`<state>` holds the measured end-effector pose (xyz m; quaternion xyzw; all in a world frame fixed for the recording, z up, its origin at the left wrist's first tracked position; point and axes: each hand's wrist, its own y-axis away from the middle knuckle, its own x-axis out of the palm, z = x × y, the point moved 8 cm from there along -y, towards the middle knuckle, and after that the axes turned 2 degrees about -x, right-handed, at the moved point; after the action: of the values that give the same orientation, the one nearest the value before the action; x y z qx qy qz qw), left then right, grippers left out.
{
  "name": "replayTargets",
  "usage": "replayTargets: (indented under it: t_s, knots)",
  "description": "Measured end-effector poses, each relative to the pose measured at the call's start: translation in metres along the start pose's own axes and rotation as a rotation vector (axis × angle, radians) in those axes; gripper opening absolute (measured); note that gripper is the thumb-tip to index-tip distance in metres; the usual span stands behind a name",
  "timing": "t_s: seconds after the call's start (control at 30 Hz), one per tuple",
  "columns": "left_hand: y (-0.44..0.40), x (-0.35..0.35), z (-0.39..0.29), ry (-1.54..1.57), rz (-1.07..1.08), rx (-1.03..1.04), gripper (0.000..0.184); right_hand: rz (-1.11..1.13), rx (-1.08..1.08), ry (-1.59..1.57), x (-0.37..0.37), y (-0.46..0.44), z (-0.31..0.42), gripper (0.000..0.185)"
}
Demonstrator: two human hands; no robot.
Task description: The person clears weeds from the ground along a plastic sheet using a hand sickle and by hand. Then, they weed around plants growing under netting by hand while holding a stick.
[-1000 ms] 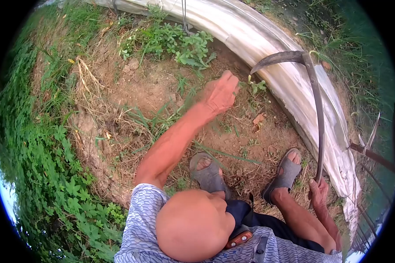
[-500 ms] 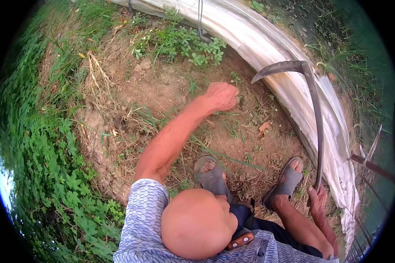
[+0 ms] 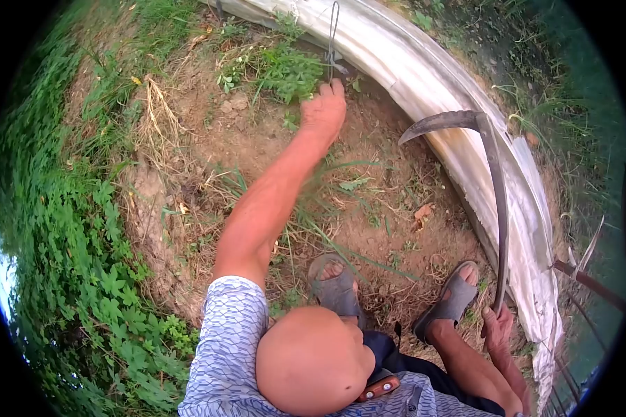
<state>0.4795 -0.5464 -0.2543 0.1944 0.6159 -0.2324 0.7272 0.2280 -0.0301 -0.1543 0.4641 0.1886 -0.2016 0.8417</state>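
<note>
My left hand (image 3: 325,110) reaches forward over the bare soil. Its fingers are curled at the right side of a low leafy weed (image 3: 290,71), closed on its stems, though the exact grip is partly hidden. Just beyond the fingertips a thin wire loop (image 3: 332,42) stands beside the pale sheeting. Down at the right, my right hand (image 3: 497,328) is wrapped around the lower end of the long handle of a sickle (image 3: 499,187). The sickle stands up in front of the sheeting, its curved blade pointing left.
A long roll of whitish plastic sheeting (image 3: 424,73) curves along the right. Dense green vines (image 3: 111,285) cover the left. Dry grass (image 3: 158,118) and small weeds dot the soil. My sandalled feet (image 3: 337,288) are on the ground, and a rusty rod (image 3: 598,288) juts at the right.
My left hand has moved forward from the soil to the leafy weed, whose leaves are now bunched to the left. The sickle stays in my right hand, nearly still.
</note>
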Motion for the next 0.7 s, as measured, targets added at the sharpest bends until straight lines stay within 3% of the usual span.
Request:
replayTargets:
  t_s: [0.17, 0.27, 0.4, 0.53, 0.6, 0.63, 0.7]
  knots:
    - [-0.010, 0.006, 0.036, 0.300, -0.055, -0.215, 0.036, -0.047, -0.059, 0.008, 0.001, -0.003, 0.001, 0.061]
    - [-0.005, -0.014, 0.049, 0.370, -0.137, -0.223, 0.038, -0.028, -0.024, -0.003, 0.002, -0.003, -0.004, 0.060]
    - [-0.007, -0.002, 0.044, 0.322, 0.047, -0.224, 0.032, -0.016, -0.003, 0.013, 0.002, -0.004, 0.002, 0.058]
    - [-0.023, -0.004, 0.036, 0.436, 0.075, -0.143, 0.036, -0.011, 0.031, 0.061, 0.000, -0.007, -0.001, 0.059]
    - [-0.027, -0.013, 0.028, 0.728, 0.357, -0.194, 0.040, -0.024, -0.018, 0.087, -0.001, -0.013, -0.010, 0.058]
    - [-0.025, -0.026, 0.021, 0.898, 0.247, -0.082, 0.038, -0.028, -0.041, 0.100, 0.000, -0.013, -0.009, 0.058]
    - [0.006, -0.030, -0.013, 1.027, 0.580, -0.013, 0.034, -0.024, -0.058, 0.079, 0.002, -0.011, -0.003, 0.058]
